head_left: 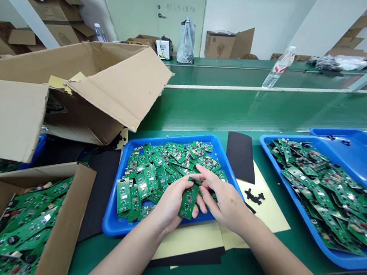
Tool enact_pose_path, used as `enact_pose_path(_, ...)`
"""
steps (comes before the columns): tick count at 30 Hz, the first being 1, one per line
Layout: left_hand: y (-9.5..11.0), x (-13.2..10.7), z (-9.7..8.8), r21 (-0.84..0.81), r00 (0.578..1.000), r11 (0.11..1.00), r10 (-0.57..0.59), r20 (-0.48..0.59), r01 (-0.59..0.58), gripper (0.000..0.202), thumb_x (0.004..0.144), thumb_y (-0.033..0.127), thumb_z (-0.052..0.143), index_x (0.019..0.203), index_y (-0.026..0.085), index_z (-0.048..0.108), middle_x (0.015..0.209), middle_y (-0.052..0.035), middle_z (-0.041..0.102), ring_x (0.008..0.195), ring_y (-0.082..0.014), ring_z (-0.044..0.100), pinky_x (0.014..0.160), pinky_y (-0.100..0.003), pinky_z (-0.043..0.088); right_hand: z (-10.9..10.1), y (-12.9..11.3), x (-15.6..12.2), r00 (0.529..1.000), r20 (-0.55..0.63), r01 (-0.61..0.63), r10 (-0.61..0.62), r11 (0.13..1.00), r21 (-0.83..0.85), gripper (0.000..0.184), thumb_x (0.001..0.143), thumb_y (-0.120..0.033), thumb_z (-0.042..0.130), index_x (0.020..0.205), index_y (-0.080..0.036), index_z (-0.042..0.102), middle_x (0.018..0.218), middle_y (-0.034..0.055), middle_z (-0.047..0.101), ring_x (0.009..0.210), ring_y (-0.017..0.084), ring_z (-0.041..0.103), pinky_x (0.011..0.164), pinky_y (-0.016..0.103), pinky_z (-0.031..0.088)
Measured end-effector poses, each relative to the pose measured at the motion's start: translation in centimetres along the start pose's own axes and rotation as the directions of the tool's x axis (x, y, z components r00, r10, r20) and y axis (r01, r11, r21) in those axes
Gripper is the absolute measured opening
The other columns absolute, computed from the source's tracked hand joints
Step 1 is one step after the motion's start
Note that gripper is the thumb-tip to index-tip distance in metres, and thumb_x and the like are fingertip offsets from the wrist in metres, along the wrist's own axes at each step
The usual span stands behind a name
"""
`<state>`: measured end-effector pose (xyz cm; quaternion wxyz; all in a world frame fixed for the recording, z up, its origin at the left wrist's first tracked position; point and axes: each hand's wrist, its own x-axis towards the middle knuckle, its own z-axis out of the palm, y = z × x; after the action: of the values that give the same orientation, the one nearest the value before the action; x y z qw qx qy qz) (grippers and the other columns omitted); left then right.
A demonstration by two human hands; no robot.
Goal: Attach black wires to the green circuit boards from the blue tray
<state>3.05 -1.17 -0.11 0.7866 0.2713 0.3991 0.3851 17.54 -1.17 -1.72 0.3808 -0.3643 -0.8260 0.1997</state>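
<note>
A narrow, rectangular green circuit board (188,202) sits upright in the person's left hand (171,203), just above a blue plastic tray (111,217). Its lower end overhangs the palm side, and the left fingers (201,203) curl in a narrow hold around it. The right hand (226,199) comes in from the other side with its fingers (206,173) spread fairly wide, their tips at the board's upper end; whether they are pinching it, I cannot tell. The board looks light and stiff, but likely brittle at its small soldered parts, and its smooth coating could slip. The bare long edges seem the safest place to take hold.

Beneath the hands, the tray holds a loose, overlapping heap of similar green boards (155,171). To the right, a larger blue tray (331,249) carries another heap of green boards (326,193), with a third blue tray (355,152) partly under it. At lower left, a brown cardboard box (82,197) is packed with more boards (25,222).

Pale yellow paper (190,241) and a black sheet (241,155) lie under and beside the central tray on the green worktop (118,260). Beyond it runs a green conveyor belt (237,108), carrying a clear plastic bottle (276,70).
</note>
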Motion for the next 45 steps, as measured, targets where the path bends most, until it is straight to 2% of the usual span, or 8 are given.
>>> enact_pose_path(6,0.1,-0.2,0.2,0.03,1.0,0.999,0.02,-0.01,-0.019,0.039,0.079,0.026,0.044,0.11,0.006,0.057,0.044,-0.002,0.059,0.03,-0.0096,0.043,0.034,-0.019,0.029,0.0,-0.1,0.0,0.999,-0.017,-0.042,0.042,0.998,-0.042,0.046,0.091,-0.013,0.036,0.137,-0.017,0.033,0.076,0.0036,0.066,0.066,0.017,0.064,0.06,0.029,0.053)
enact_pose_path(14,0.1,-0.3,0.7,0.081,0.998,0.995,0.051,-0.02,-0.05,0.044,0.081,0.028,0.043,0.117,0.006,0.056,0.037,0.0018,0.052,0.03,-0.0076,0.033,0.035,-0.018,0.021,0.0,0.0,0.2,0.991,-0.087,-0.105,0.097,0.99,-0.093,0.043,0.091,-0.016,0.038,0.134,-0.016,0.035,0.073,0.0028,0.066,0.063,0.017,0.064,0.056,0.028,0.051)
enact_pose_path(20,0.1,-0.3,0.8,0.112,0.996,0.99,0.091,-0.017,-0.089,0.042,0.082,0.027,0.04,0.114,0.005,0.054,0.033,0.004,0.047,0.03,-0.0077,0.029,0.036,-0.018,0.018,0.1,0.3,0.2,0.986,-0.164,-0.02,-0.013,0.98,-0.196,0.044,0.093,-0.014,0.039,0.136,-0.018,0.035,0.087,0.006,0.068,0.073,0.018,0.065,0.065,0.031,0.053)
enact_pose_path(25,0.0,-0.2,0.8,0.165,0.997,0.983,0.083,-0.006,-0.08,0.039,0.082,0.03,0.04,0.111,0.006,0.054,0.034,0.0031,0.048,0.03,-0.0082,0.029,0.036,-0.018,0.017,0.3,0.8,0.2,0.985,-0.151,0.029,-0.08,0.949,-0.315,0.039,0.093,-0.01,0.038,0.132,-0.015,0.044,0.08,0.0071,0.067,0.068,0.02,0.06,0.063,0.033,0.052)
enact_pose_path(33,0.2,-0.6,0.6,0.21,0.986,0.965,0.138,0.099,-0.156,0.043,0.087,0.032,0.034,0.116,0.006,0.05,0.036,0.0037,0.05,0.031,-0.009,0.029,0.037,-0.02,0.02,0.1,1.0,0.4,0.951,-0.241,0.123,-0.192,0.953,-0.276,0.046,0.09,-0.003,0.045,0.133,-0.017,0.043,0.084,0.0075,0.066,0.074,0.019,0.058,0.066,0.033,0.052)
enact_pose_path(38,0.3,-0.8,0.6,0.3,0.981,0.937,0.147,0.129,-0.179,0.04,0.089,0.034,0.035,0.114,0.007,0.05,0.037,0.0047,0.05,0.032,-0.0085,0.029,0.037,-0.02,0.021,-0.1,0.7,0.5,0.939,-0.257,0.16,-0.23,0.95,-0.268,0.037,0.088,-0.002,0.047,0.122,-0.016,0.053,0.087,0.0084,0.063,0.079,0.019,0.058,0.067,0.032,0.053)
enact_pose_path(42,0.3,-0.9,0.5,0.336,0.978,0.924,0.133,0.162,-0.181,0.04,0.091,0.036,0.036,0.114,0.007,0.052,0.038,0.0048,0.049,0.033,-0.0082,0.03,0.037,-0.02,0.021,-0.3,0.6,0.6,0.919,-0.333,0.106,-0.213,0.945,-0.311,0.018,0.086,-0.006,0.053,0.095,-0.016,0.064,0.098,0.0117,0.055,0.091,0.022,0.058,0.076,0.036,0.054)
enact_pose_path(45,0.4,-0.9,0.5,0.337,0.974,0.924,0.123,0.188,-0.181,0.045,0.09,0.04,0.038,0.119,0.007,0.052,0.04,0.0045,0.05,0.034,-0.0081,0.032,0.039,-0.021,0.023,-0.6,0.7,0.6,0.899,-0.394,0.051,-0.192,0.939,-0.34,0.024,0.085,-0.006,0.053,0.106,-0.016,0.06,0.115,0.0155,0.048,0.106,0.026,0.054,0.087,0.043,0.052)
